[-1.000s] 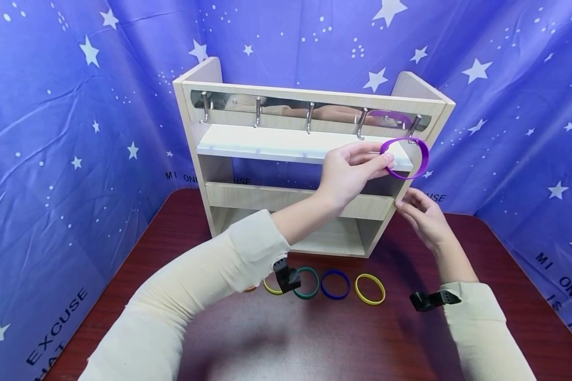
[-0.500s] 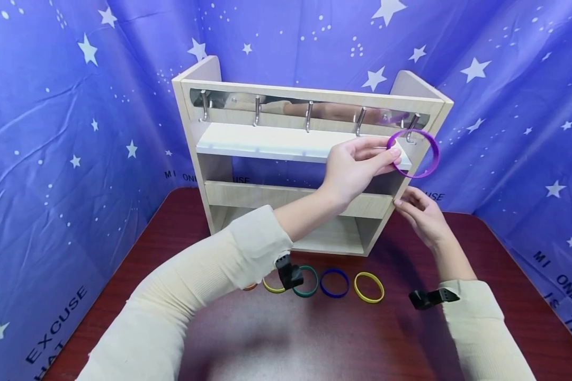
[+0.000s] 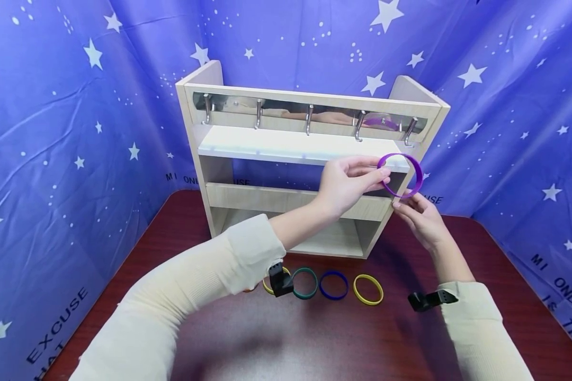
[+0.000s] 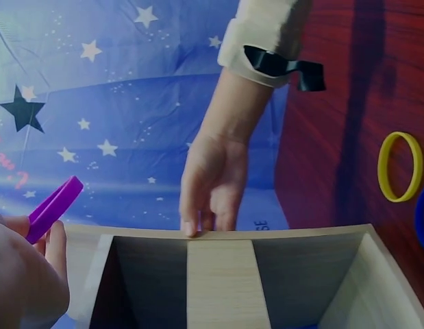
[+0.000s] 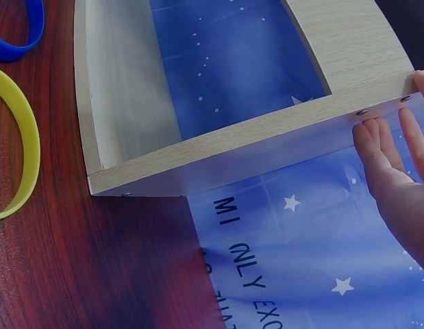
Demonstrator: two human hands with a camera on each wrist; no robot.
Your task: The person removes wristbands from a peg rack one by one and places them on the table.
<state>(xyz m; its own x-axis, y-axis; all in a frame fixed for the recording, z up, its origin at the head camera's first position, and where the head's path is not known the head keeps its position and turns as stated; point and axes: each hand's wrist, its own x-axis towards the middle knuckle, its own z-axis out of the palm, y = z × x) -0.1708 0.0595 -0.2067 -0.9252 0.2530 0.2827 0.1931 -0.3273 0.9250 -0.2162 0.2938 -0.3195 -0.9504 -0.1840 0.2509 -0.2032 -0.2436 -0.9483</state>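
My left hand (image 3: pixel 345 185) pinches a purple silicone wristband (image 3: pixel 418 177) between thumb and fingers, in front of the right end of the wooden hook rack (image 3: pixel 300 197). The band hangs below the rightmost hook (image 3: pixel 410 132), apart from it; in the left wrist view the purple wristband (image 4: pixel 55 209) is seen nearly edge-on. My right hand (image 3: pixel 421 219) touches the rack's right side, fingertips against the outer face and thumb at the front edge. In the right wrist view the fingers of the right hand (image 5: pixel 403 175) look fairly straight along the side panel (image 5: pixel 266 147).
On the dark red table (image 3: pixel 314 338) before the rack lie a yellow wristband (image 3: pixel 368 289), a blue one (image 3: pixel 333 286), a green one (image 3: pixel 304 283), and others partly behind my left sleeve (image 3: pixel 209 270). Several metal hooks line the rack's top strip. A starry blue curtain (image 3: pixel 286 42) surrounds the table.
The purple wristband first went slightly right and up toward the rightmost hook, then came back left and down with my left hand. The right hand stays at the rack's side.
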